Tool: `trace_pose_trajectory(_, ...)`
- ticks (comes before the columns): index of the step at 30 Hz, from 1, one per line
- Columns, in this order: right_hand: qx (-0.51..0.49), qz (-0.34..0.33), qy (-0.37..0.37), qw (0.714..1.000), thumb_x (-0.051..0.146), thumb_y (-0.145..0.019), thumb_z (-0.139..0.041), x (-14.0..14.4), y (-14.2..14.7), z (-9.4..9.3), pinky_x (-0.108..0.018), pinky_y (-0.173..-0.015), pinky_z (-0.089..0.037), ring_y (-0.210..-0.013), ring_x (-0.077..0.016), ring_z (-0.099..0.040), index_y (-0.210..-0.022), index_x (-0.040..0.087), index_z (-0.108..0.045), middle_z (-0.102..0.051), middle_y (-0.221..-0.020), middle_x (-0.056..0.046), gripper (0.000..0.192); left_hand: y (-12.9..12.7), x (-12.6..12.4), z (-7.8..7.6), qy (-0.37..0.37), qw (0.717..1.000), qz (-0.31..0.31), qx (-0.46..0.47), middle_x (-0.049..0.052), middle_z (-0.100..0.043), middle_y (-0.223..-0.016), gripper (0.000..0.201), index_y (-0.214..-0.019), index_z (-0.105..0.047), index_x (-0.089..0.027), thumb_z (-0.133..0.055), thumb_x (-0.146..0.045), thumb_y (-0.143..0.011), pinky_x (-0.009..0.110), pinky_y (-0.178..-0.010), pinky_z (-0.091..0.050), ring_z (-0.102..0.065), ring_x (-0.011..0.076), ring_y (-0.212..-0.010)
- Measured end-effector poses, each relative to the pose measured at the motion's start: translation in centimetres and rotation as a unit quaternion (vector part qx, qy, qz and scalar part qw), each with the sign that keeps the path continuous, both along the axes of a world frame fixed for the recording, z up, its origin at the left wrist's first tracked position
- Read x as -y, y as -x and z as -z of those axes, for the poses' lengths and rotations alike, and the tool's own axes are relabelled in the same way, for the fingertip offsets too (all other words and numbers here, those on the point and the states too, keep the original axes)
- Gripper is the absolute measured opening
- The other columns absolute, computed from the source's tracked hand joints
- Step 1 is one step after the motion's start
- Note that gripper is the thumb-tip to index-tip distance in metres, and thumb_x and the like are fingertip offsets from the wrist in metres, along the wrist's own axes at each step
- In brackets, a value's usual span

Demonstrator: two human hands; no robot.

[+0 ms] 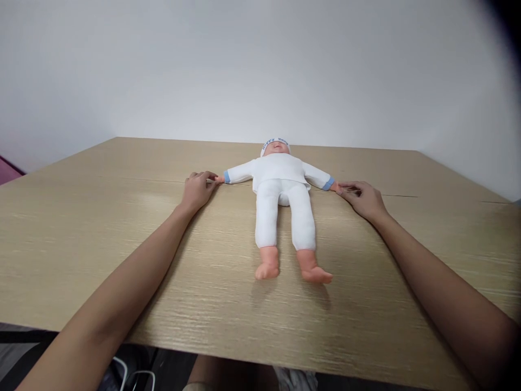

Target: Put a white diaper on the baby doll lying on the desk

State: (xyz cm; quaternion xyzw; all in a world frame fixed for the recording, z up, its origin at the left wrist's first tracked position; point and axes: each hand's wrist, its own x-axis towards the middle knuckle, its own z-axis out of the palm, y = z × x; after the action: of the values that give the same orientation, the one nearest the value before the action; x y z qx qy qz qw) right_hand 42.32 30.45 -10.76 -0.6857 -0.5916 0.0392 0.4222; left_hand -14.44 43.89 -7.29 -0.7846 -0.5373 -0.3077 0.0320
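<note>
Baby doll (280, 169) lay faceup on wood-look table (220, 304), head (277, 147) far, feet (267, 267) near; L hand (198, 188) pinched its left-side hand (220, 179), R hand (365, 200) its right-side hand (335, 186), prob. b/c that held both sleeved arms (241, 172) out wide.

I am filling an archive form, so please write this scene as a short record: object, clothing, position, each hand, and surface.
Object: baby doll
Clothing: white top, white trousers, blue cuffs, white cap with blue lettering
Position: lying on its back, feet toward the camera
Left hand: fingers at one doll hand
Right hand: fingers at the other
Surface: wood-grain table
</note>
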Motion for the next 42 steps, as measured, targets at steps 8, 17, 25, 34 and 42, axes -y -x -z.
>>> trace_pose_trajectory(8, 0.003, 0.004, -0.001, 1.000, 0.070, -0.085, -0.079, 0.2, 0.5, -0.3, -0.053, -0.103, -0.059, -0.104, -0.0334, -0.074, -0.111, 0.023, -0.083, -0.081, -0.117, -0.017, 0.054, -0.1, 0.1, -0.1, 0.004, 1.000, 0.019, 0.003, 0.010, -0.083, -0.123, 0.027, -0.120, -0.078, -0.024, -0.065, -0.043, -0.105, 0.048, -0.100, -0.049, -0.068, 0.0342, -0.113)
trace_pose_trajectory(17, -0.001, 0.008, -0.023, 1.000, 0.080, -0.084, -0.079, 0.1, 0.9, -0.1, -0.055, -0.103, -0.057, -0.102, -0.0322, -0.073, -0.111, 0.017, -0.076, -0.077, -0.115, -0.015, 0.069, -0.2, 0.2, -0.2, -0.004, 0.998, 0.061, -0.005, 0.011, -0.078, -0.134, 0.036, -0.129, -0.073, -0.021, -0.066, -0.045, -0.102, 0.050, -0.109, -0.048, -0.065, 0.0356, -0.122)
trace_pose_trajectory(25, -0.001, 0.018, -0.047, 0.999, 0.070, -0.097, -0.066, 0.1, 1.1, -0.3, -0.056, -0.106, -0.054, -0.104, -0.0323, -0.070, -0.110, 0.017, -0.072, -0.075, -0.115, -0.018, 0.055, -0.3, 0.2, 0.1, 0.004, 0.998, 0.066, 0.017, 0.012, -0.078, -0.131, 0.038, -0.125, -0.072, -0.021, -0.069, -0.051, -0.101, 0.052, -0.112, -0.047, -0.064, 0.0350, -0.121)
trace_pose_trajectory(34, -0.224, 0.077, -0.092, 0.967, 0.057, -0.110, -0.046, 0.0, 0.8, -0.8, -0.060, -0.119, -0.044, -0.113, -0.0332, -0.070, -0.126, 0.012, -0.070, -0.074, -0.113, -0.018, 0.054, -0.7, 0.8, -0.9, -0.036, 0.998, 0.047, 0.026, 0.015, -0.078, -0.120, 0.048, -0.113, -0.074, -0.021, -0.030, -0.041, -0.116, 0.053, -0.108, -0.045, -0.064, 0.0332, -0.112)
trace_pose_trajectory(42, -0.490, -0.013, -0.109, 0.865, 0.062, -0.112, -0.013, 1.3, -0.3, -2.0, -0.044, -0.126, -0.045, -0.146, -0.0221, -0.061, -0.142, 0.019, -0.068, -0.052, -0.171, -0.022, 0.076, -0.2, 2.3, -1.7, -0.095, 0.989, 0.039, 0.105, 0.014, -0.073, -0.102, 0.046, -0.096, -0.067, -0.022, -0.030, -0.040, -0.116, 0.047, -0.101, -0.042, -0.061, 0.0304, -0.100)
